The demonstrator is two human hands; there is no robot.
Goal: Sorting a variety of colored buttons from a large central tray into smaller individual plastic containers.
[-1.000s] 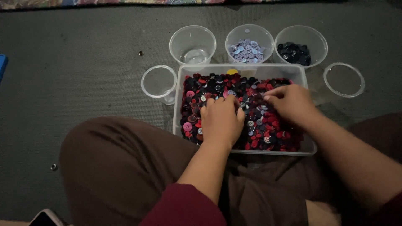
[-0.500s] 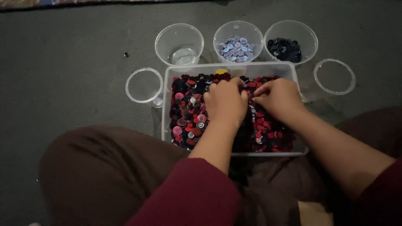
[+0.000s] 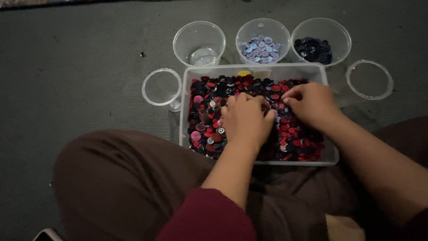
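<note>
**Packages and screens, head view.** A rectangular clear plastic tub (image 3: 184,117), without label, is shown at centre, filled with red, black and pink buttons. Three round clear cups are set in a row just behind it: an empty left cup (image 3: 187,35), a middle cup (image 3: 248,28) holding pale blue buttons, and a right cup (image 3: 339,35) holding dark ones. A smaller clear cup (image 3: 162,87) is placed beside the tub's left wall and a clear round lid (image 3: 369,79) to its right. A flat device corner (image 3: 44,234) is cut off at the lower left. Whether a screen is shown cannot be told.

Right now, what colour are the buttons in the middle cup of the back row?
Pale lilac-blue buttons in the middle clear cup, seen in the head view.
</note>
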